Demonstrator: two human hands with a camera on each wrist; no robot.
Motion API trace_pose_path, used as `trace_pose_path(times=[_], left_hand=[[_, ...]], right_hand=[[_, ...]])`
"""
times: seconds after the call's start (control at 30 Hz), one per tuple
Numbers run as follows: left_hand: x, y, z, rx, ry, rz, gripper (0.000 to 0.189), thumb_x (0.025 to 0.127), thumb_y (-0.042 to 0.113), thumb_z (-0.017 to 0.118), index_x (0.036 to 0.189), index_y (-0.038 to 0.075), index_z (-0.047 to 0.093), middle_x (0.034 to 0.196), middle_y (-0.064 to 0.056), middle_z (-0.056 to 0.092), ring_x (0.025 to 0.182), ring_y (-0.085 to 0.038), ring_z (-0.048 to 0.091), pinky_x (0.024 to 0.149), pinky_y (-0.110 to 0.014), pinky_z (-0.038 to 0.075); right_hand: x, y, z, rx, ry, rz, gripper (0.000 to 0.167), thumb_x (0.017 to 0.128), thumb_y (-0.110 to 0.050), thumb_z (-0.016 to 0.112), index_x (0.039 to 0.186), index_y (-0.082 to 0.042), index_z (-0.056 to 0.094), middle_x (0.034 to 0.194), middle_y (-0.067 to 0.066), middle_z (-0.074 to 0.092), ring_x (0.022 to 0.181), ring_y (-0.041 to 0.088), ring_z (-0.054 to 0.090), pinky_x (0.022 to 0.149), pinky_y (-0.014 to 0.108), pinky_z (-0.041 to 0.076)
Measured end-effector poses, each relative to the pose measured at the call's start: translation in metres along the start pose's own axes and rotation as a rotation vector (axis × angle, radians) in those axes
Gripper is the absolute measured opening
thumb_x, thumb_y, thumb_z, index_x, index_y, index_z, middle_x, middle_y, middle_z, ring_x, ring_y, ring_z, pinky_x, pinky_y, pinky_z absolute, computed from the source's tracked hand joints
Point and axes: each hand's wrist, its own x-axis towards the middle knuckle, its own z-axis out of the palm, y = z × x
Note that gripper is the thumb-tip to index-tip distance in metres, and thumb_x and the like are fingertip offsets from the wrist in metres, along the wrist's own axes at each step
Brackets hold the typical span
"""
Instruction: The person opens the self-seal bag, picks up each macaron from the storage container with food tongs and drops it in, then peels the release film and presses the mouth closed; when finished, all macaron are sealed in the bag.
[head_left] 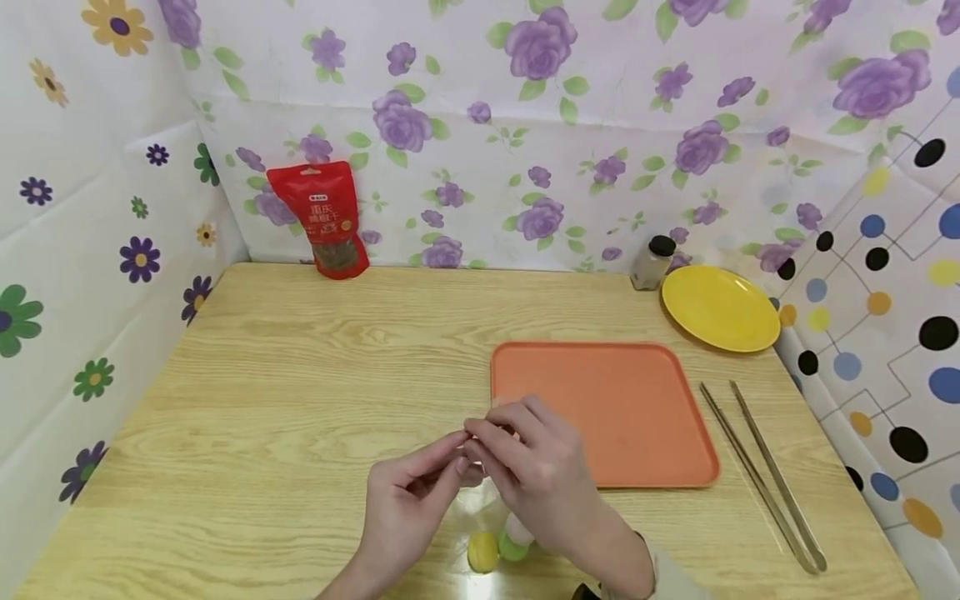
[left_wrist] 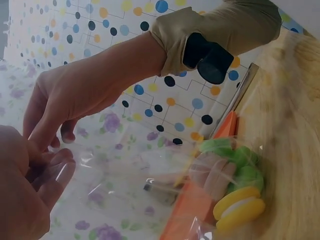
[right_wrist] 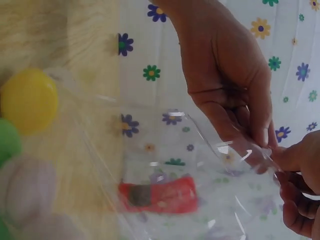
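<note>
Both hands meet at the mouth of a clear plastic bag (left_wrist: 100, 190), just in front of the tray. My left hand (head_left: 401, 508) pinches its upper edge between thumb and fingers. From the other side, my right hand (head_left: 543, 471) pinches the same edge, fingertips close to the left ones. The bag hangs down towards the wooden table. At its lower end macarons show through the plastic: a yellow macaron (left_wrist: 239, 209), pale pink macarons (left_wrist: 212, 175) and green macarons (left_wrist: 245, 175). In the head view the right hand partly covers them.
An orange tray (head_left: 637, 417) lies behind the right hand. Metal tongs (head_left: 772, 483) lie right of it. Further back are a yellow plate (head_left: 720, 308), a black-capped jar (head_left: 652, 264) and a red pouch (head_left: 322, 218). Patterned cloth walls (head_left: 487, 167) enclose the table (head_left: 300, 375).
</note>
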Motion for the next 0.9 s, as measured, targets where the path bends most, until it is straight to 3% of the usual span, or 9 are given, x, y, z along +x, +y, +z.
trace_pose_path(times=[0.27,0.53,0.63,0.9], left_hand=[[0.003,-0.001,-0.002,0.003,-0.102,0.061,0.048,0.084,-0.032,0.054,0.124,-0.009,0.064,0.106,-0.024,0.070,0.088,-0.024,0.074,0.066,-0.040,0.062],[0.006,0.000,-0.002,0.027,-0.170,0.096,0.045,0.082,-0.033,0.055,0.121,-0.012,0.065,0.105,-0.027,0.069,0.090,-0.022,0.073,0.064,-0.040,0.062],[0.007,0.000,-0.002,0.030,-0.178,0.113,0.046,0.081,-0.035,0.055,0.120,-0.013,0.065,0.105,-0.028,0.069,0.091,-0.023,0.073,0.064,-0.040,0.062],[0.005,-0.002,0.000,0.021,-0.163,0.107,0.047,0.082,-0.034,0.055,0.122,-0.011,0.065,0.108,-0.024,0.070,0.090,-0.024,0.073,0.065,-0.041,0.062]], right_hand=[[0.005,0.007,-0.014,-0.029,-0.066,-0.163,0.022,0.102,-0.012,0.060,0.088,-0.002,0.075,0.081,0.004,0.066,0.067,0.017,0.058,0.058,0.022,0.054],[0.007,0.014,-0.016,-0.014,-0.007,-0.255,0.023,0.098,-0.005,0.058,0.078,-0.004,0.069,0.076,0.003,0.063,0.063,0.016,0.055,0.056,0.019,0.051],[0.007,0.015,-0.015,0.032,0.002,-0.223,0.021,0.095,-0.003,0.057,0.078,-0.004,0.069,0.076,0.003,0.063,0.063,0.016,0.055,0.057,0.018,0.051],[0.001,0.016,-0.012,0.233,0.061,-0.024,0.016,0.096,-0.007,0.059,0.082,-0.005,0.068,0.079,0.003,0.066,0.067,0.017,0.057,0.059,0.018,0.050]])
